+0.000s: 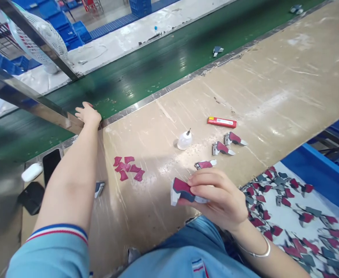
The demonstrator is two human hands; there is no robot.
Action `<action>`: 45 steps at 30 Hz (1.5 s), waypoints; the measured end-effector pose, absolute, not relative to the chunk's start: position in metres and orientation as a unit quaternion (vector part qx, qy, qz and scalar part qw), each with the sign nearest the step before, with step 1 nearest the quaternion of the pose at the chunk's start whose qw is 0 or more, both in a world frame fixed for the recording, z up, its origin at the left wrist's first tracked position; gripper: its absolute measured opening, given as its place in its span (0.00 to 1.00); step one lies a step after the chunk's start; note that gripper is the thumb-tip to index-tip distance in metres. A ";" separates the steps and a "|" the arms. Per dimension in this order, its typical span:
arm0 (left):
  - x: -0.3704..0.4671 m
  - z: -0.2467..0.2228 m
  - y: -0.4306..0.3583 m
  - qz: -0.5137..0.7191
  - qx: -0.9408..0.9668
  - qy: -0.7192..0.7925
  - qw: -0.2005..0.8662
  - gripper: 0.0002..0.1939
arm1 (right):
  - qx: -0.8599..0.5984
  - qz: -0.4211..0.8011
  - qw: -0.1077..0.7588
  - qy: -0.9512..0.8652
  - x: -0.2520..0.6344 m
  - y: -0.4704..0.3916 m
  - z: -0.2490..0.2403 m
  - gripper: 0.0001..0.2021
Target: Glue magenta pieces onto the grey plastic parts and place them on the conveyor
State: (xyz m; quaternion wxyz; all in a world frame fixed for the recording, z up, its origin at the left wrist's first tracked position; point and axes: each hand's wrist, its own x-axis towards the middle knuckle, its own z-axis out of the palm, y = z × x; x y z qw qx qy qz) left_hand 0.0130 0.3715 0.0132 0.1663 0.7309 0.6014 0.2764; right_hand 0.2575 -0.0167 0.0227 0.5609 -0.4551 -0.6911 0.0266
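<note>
My right hand (pixel 220 193) is closed round a small red, dark grey and silver part (pixel 183 190), held above the bench. My left hand (pixel 88 115) reaches over the near edge of the green belt with its fingers apart, and I see nothing in it. Similar red and silver parts (pixel 223 148) lie on the bench beyond my right hand, one of them (pixel 205 165) just past its knuckles. A white squeeze bottle (pixel 185 140) with a thin dark tip stands near them. Loose dark red pieces (pixel 125 166) lie in a cluster between my arms.
A blue bin (pixel 320 162) at the right holds many similar parts. A red box (pixel 222 122) lies on the bench. Metal posts (pixel 36 100) rise beside my left hand. A phone (pixel 51 164), white case (pixel 32 172) and grey part (pixel 99 189) lie near my left forearm. The green belt (pixel 163 65) carries several parts.
</note>
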 end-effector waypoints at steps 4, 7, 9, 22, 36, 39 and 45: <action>0.022 0.030 0.339 0.250 0.761 0.577 0.159 0.09 | -0.453 0.030 0.556 -0.696 0.254 -0.016 0.026 0.06; 0.002 0.039 0.286 0.162 0.811 0.533 0.177 0.09 | -0.447 0.036 0.560 -0.697 0.250 -0.012 0.026 0.05; -0.027 0.043 0.244 0.099 0.835 0.504 0.198 0.07 | -0.437 0.047 0.569 -0.695 0.245 -0.008 0.023 0.05; -0.060 0.060 0.038 0.261 0.857 0.387 0.220 0.20 | -0.351 0.164 0.561 -0.732 0.200 0.007 0.023 0.07; -0.037 0.041 0.013 0.413 0.772 0.293 0.384 0.06 | -0.318 0.243 0.518 -0.756 0.180 -0.003 0.029 0.10; -0.040 0.042 0.011 0.392 0.764 0.291 0.421 0.07 | -0.320 0.251 0.517 -0.753 0.176 -0.006 0.027 0.11; -0.039 0.035 0.010 0.413 0.744 0.268 0.451 0.08 | -0.316 0.268 0.519 -0.748 0.173 -0.008 0.024 0.11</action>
